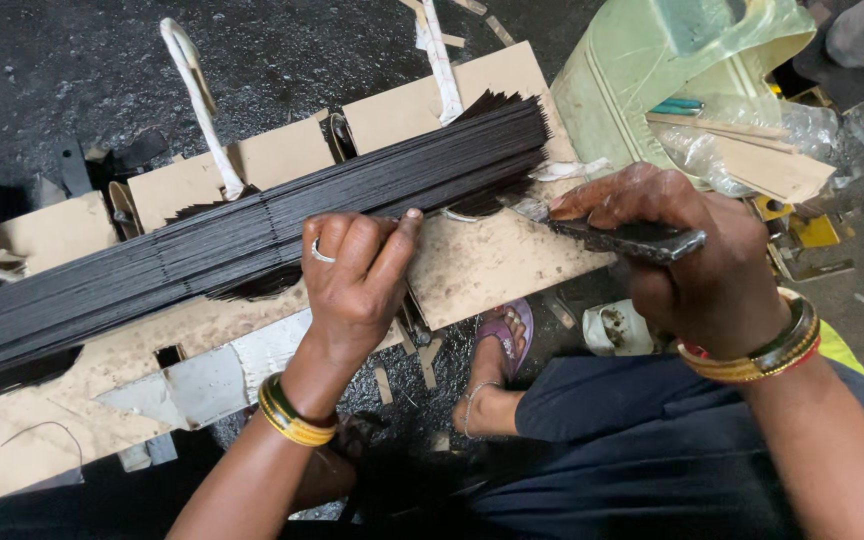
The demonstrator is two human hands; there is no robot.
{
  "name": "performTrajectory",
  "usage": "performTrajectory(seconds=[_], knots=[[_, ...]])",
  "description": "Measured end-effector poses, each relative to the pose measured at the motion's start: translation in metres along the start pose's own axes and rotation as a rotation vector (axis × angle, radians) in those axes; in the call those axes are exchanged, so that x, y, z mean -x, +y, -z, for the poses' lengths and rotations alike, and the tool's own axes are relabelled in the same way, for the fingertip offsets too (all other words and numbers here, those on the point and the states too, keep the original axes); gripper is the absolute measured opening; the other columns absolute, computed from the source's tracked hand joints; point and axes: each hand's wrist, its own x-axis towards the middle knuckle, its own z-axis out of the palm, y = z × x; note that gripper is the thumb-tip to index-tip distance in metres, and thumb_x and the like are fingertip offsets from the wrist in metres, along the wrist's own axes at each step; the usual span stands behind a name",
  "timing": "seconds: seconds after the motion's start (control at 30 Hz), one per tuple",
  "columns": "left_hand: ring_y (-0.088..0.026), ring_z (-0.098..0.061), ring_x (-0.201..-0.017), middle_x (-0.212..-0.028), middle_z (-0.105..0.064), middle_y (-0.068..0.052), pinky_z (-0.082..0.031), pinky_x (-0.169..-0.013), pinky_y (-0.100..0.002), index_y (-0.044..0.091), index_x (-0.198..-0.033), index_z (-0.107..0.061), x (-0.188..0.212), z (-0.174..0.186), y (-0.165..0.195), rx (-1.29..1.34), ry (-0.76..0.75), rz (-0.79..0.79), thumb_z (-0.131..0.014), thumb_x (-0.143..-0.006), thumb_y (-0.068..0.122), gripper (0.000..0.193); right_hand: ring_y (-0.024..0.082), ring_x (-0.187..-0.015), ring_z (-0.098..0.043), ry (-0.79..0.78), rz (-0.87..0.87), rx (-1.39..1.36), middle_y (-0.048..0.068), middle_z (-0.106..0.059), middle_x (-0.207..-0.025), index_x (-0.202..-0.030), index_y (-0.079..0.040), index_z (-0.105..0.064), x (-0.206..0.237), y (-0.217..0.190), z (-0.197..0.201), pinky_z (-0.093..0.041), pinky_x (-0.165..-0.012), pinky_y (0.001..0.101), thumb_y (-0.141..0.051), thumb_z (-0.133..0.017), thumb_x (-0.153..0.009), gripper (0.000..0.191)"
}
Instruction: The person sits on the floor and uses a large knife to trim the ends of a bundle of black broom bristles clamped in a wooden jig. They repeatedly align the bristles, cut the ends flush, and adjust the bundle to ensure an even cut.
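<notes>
Your left hand (352, 275) presses on the long bundle of thin black sticks (252, 235) lying across the cardboard sheet (482, 265), while your right hand (687, 255) grips a dark flat tool (632, 238) at the bundle's near edge.

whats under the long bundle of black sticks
The bundle of black sticks lies on tan cardboard pieces over the dark floor. White straps loop around it. The cardboard directly beneath it is hidden.

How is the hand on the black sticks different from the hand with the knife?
The left hand wears a ring and pinches the bundle of black sticks; the right hand shows no ring and grips a dark blade tool. The left hand lies over the cardboard; the right hand sits past its edge. Both wear gold bangles.
</notes>
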Motion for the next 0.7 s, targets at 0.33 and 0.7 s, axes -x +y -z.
performTrajectory(seconds=[0.33,0.7], knots=[[-0.023,-0.056,-0.091,-0.097,-0.061,-0.005,-0.043,-0.083,-0.040,0.002,-0.117,-0.074,0.009,-0.005,0.002,-0.064,-0.011,-0.009,-0.075,-0.088,0.008,0.030,0.032,-0.098,-0.074,0.023,-0.024,-0.012,0.022,-0.072,-0.106,-0.097,0.004,-0.045,0.003,-0.002,0.000,-0.059,-0.084,0.0358,0.019,-0.050,-0.077,0.026],[-0.021,-0.055,-0.091,-0.093,-0.058,-0.004,-0.045,-0.087,-0.040,0.003,-0.116,-0.072,0.011,-0.004,0.002,-0.044,-0.016,-0.029,-0.073,-0.092,0.007,0.024,0.031,-0.103,-0.071,0.094,-0.092,0.032,0.014,-0.063,-0.104,-0.106,-0.001,-0.057,0.023,-0.019,0.010,-0.060,-0.089,0.0427,0.004,-0.052,-0.084,0.023]])
